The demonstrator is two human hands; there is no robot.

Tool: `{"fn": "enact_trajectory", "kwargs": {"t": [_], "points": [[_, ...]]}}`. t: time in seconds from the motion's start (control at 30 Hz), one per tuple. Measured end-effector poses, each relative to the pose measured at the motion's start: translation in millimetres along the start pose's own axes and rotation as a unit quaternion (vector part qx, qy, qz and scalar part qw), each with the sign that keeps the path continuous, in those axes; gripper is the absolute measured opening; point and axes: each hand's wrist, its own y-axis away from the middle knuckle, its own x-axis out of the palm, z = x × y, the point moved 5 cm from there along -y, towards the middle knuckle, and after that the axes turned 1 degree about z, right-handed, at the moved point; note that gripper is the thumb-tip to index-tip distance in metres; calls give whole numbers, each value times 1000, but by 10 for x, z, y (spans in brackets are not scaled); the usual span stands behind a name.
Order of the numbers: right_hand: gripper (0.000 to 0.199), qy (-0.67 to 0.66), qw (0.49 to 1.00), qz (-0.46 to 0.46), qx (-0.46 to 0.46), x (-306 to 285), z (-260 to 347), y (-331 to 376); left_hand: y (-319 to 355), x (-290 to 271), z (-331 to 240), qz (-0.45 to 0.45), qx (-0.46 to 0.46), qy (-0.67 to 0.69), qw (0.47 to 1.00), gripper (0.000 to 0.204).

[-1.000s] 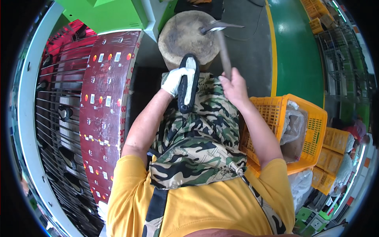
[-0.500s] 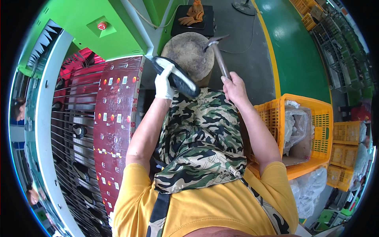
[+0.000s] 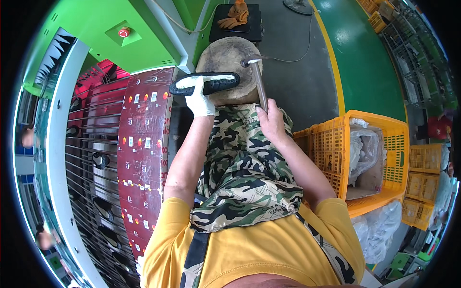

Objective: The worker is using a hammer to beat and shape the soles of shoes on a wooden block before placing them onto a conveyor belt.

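Observation:
My left hand (image 3: 201, 102), in a white glove, grips a black shoe (image 3: 224, 84) with a pale inside, its fingers wrapped over the near edge. The shoe lies almost level, its right end over the near part of a round wooden block (image 3: 222, 54). In my bare right hand (image 3: 272, 121) is a hammer (image 3: 259, 82), held low on its handle. The hammer's head is over the block's right side, just beyond the shoe; whether it touches the wood I cannot tell. A camouflage apron (image 3: 245, 158) covers my lap.
Left, a green machine (image 3: 110, 36) with a red button stands beside a maroon-covered panel (image 3: 144, 125) and a rack of rods (image 3: 91, 144) carrying shoes. Orange gloves (image 3: 234, 18) lie on a black platform (image 3: 218, 33) behind the block. A yellow crate (image 3: 345, 158) with plastic-wrapped contents is right.
The shoe has swung from a slanted position to nearly level and moved slightly left. My right hand has come left and lower, and the hammer's head has dropped toward the block.

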Motion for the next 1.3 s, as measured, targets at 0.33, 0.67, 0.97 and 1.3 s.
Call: {"fn": "enact_trajectory", "kwargs": {"t": [0.33, 0.67, 0.97, 1.3], "points": [[26, 53, 997, 56, -14, 150, -85, 182, 391, -52, -8, -52, -46, -24, 997, 49], [29, 148, 985, 61, -70, 79, -80, 92, 684, -429, -378, 153, -152, 47, 975, 51], [29, 151, 984, 89, -45, -2, -92, 1, 680, -350, -765, 253, -343, -221, 877, 55], [36, -24, 969, -108, -220, -823, 1389, -395, 977, -110, -492, 170, -331, -229, 899, 35]]}}
